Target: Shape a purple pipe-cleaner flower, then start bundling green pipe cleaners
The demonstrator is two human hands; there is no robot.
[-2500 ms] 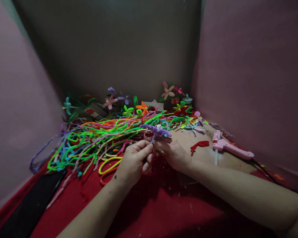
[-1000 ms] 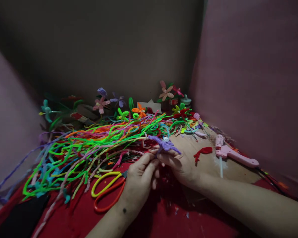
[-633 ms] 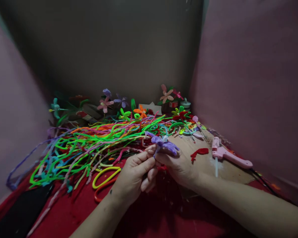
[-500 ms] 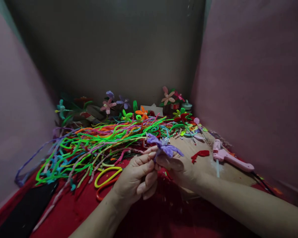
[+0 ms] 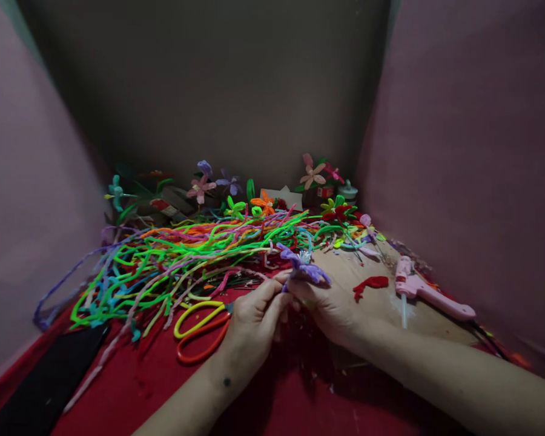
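Craft corner, by look: heaped pipe cleaners (image 5: 186,245), pink glue gun (image 5: 421,289), scissors (image 5: 209,327), fuzzy flowers (image 5: 313,174).

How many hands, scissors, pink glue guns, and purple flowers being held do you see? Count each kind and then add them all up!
Hands: 2 (left hand, right hand)
Pair of scissors: 1
Pink glue gun: 1
Held purple flower: 1
Total: 5
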